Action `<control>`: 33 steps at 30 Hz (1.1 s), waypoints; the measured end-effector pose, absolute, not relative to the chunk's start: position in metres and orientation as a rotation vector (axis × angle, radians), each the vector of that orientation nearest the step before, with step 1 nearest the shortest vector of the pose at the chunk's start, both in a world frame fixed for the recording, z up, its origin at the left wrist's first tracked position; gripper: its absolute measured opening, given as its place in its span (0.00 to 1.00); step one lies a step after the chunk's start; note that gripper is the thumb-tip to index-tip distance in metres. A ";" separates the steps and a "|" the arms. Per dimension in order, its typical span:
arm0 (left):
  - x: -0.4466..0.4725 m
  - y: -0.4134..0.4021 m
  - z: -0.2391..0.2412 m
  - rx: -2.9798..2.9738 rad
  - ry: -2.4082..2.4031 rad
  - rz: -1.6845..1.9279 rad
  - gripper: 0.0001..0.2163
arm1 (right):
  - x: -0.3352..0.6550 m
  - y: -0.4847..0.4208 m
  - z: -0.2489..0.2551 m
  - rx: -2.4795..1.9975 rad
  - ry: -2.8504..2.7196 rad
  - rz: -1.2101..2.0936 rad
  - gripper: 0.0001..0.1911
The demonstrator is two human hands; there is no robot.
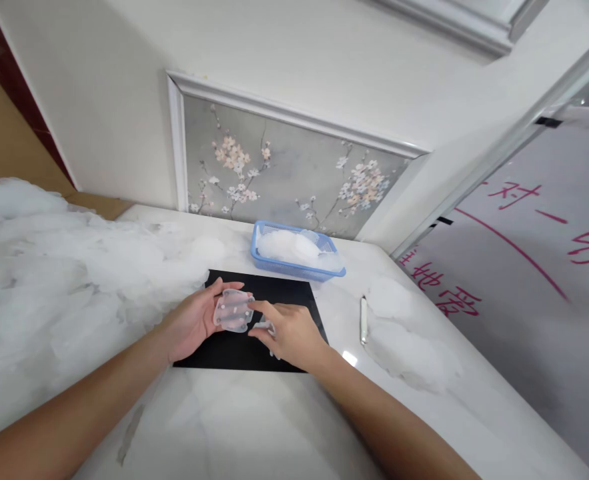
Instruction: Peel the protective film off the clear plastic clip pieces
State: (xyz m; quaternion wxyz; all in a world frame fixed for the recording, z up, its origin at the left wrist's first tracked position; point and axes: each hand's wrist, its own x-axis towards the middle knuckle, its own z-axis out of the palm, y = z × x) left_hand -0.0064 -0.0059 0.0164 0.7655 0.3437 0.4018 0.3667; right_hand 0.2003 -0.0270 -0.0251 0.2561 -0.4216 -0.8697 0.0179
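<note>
My left hand (197, 323) holds a thin, translucent plastic piece (234, 312) with a wavy outline and several small round spots. It is tilted toward me above a black mat (214, 357). My right hand (294, 333) is just to its right, the index fingertip touching the piece's right edge. A small translucent scrap (265, 326) shows between the thumb and curled fingers of that hand. Tiny pale bits lie on the mat below it. The lower fingers of my left hand are partly hidden behind the plastic piece.
A large heap of translucent white pieces (74, 287) covers the left side of the marble-look table (199, 427). Behind the mat stands a blue basket (299, 270) of similar pieces. To the right lie a slim pale-handled tool (363, 320) and a smaller pile (409, 353).
</note>
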 end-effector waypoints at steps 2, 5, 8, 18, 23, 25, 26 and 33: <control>-0.005 -0.008 0.016 0.790 0.901 0.815 0.16 | 0.198 -0.027 -0.026 -1.109 -2.380 -0.016 0.19; -0.001 -0.010 0.015 0.825 0.939 0.818 0.15 | 0.194 -0.029 -0.028 -1.050 -2.376 -0.162 0.16; 0.001 -0.010 0.015 0.770 0.953 0.805 0.15 | 0.192 -0.029 -0.028 -0.980 -2.350 -0.300 0.13; -0.002 -0.008 0.010 0.747 0.938 0.824 0.15 | 0.193 -0.027 -0.029 -0.964 -2.268 -0.274 0.13; -0.013 0.003 0.027 0.812 1.030 1.097 0.09 | 0.200 -0.022 -0.025 -1.184 -2.000 0.485 0.13; -0.027 0.012 0.038 0.978 1.094 1.217 0.13 | 0.207 -0.017 -0.023 -1.268 -1.741 0.916 0.16; -0.036 0.016 0.044 1.134 1.127 1.264 0.16 | 0.211 -0.013 -0.022 -1.284 -1.613 1.115 0.18; -0.080 0.041 0.036 2.351 2.003 0.895 0.12 | 0.225 0.001 -0.018 -1.256 -1.241 1.675 0.20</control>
